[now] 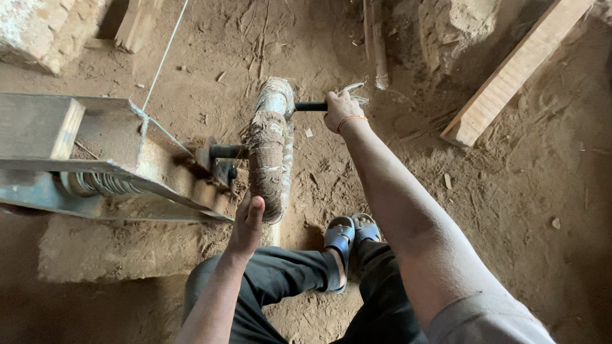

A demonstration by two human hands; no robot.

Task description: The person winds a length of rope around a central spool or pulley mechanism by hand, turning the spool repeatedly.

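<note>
The right hand (341,109) closed around the dark crank handle (310,106) beyond the rag-wrapped wheel (270,150), likely to turn it; the left hand (247,224) pressed flat, fingers unclosed, against the wheel's near rim, seemingly steadying it beside the metal frame (95,172).

Soft, dim daylight spreads evenly, shadows pooling dark along the bottom left corner; focus stays sharp, edges bending slightly with wide-angle stretch.

I count two hands, left hand (247,223) and right hand (340,109), one wrapped wheel (269,146), two sandals (350,234), two wooden planks (510,73).
</note>
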